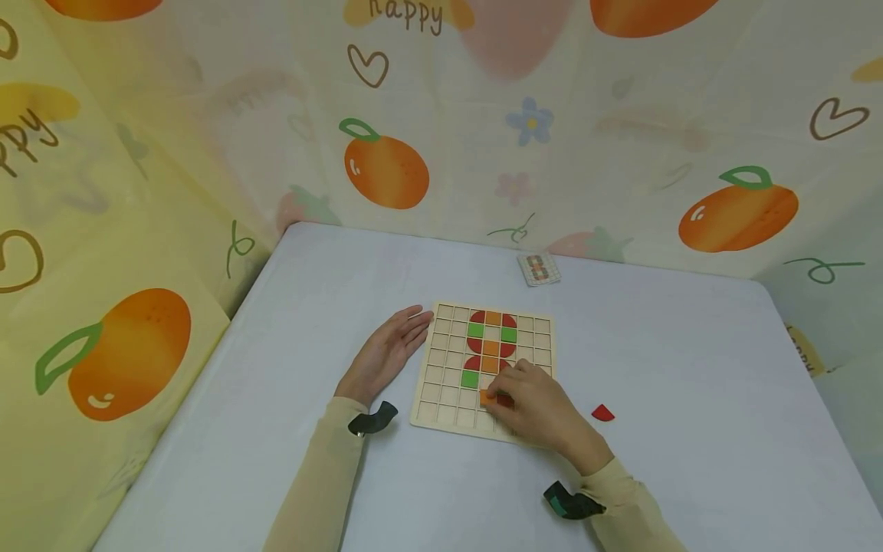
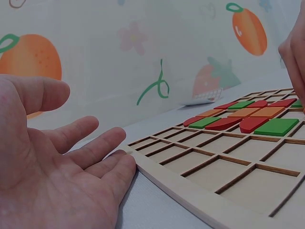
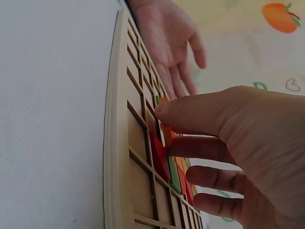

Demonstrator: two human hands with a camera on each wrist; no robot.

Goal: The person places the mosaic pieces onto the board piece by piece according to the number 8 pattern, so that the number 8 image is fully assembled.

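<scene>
A wooden grid board lies on the table, its middle cells filled with red rounded tiles and green and orange squares. Between thumb and fingers, my right hand pinches an orange square tile over the lower middle of the board. The tile stands tilted on edge in the right wrist view, near a red rounded tile. My left hand rests palm inward by the board's left edge, fingers extended and holding nothing. Some tiles are hidden behind the right hand.
One loose red quarter-round tile lies on the white tabletop to the right of the board. A small stack of pattern cards sits near the back edge. Printed cloth hangs behind the table and at its sides.
</scene>
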